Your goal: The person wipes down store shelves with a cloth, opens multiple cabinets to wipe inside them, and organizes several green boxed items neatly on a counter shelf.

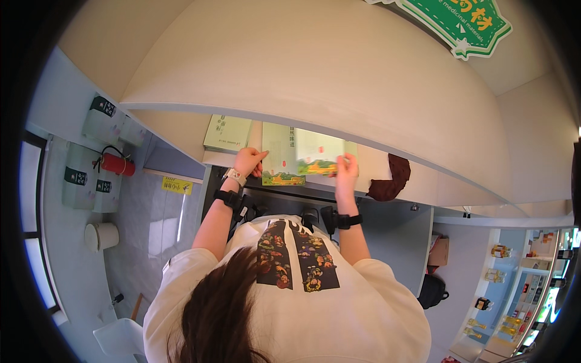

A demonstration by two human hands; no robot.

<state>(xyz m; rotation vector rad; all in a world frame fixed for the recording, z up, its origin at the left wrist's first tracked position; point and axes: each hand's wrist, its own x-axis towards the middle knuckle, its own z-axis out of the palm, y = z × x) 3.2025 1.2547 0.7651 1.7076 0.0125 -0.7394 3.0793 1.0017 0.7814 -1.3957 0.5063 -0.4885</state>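
Two flat light-green printed packages lie side by side before me, each with a yellow and green landscape along its lower edge. My left hand (249, 162) is at the left edge of the left package (277, 156), thumb over it and fingers curled below. With my right hand (346, 169) I grip the lower right corner of the right package (317, 152), which overlaps its neighbour. Another green edge shows behind that right package. A stack of similar light-green packages (229, 131) rests beyond my left hand.
A pale shelf panel (308, 68) spans above the packages. A crumpled dark-red cloth (392, 179) lies on the counter at right. On the left are a fire extinguisher (118, 164), a white bin (102, 237) and a white chair (120, 338). A black bag (432, 291) sits at right.
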